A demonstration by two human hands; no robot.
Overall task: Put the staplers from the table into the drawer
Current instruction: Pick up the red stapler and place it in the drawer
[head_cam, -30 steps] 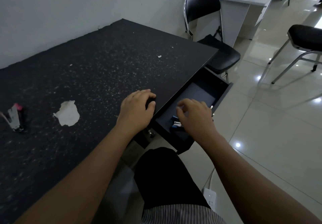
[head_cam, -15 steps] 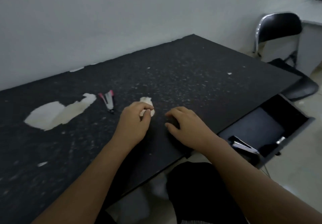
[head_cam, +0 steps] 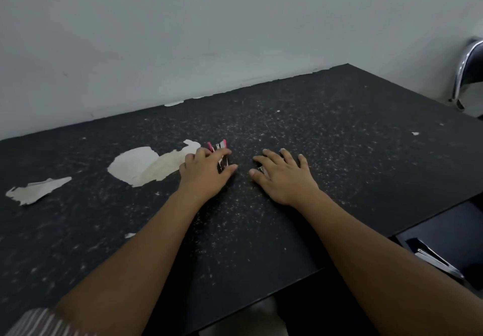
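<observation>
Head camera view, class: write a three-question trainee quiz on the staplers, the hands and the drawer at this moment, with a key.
1. True or false: the left hand is closing its fingers on the pink stapler.
2. Where is the open drawer? A) at the left table edge B) at the lower right, below the table edge C) against the wall
3. Fill in: a dark stapler already lies inside the ____.

Key: 1 true; 2 B; 3 drawer. The right hand lies spread over something small that cannot be made out.
</observation>
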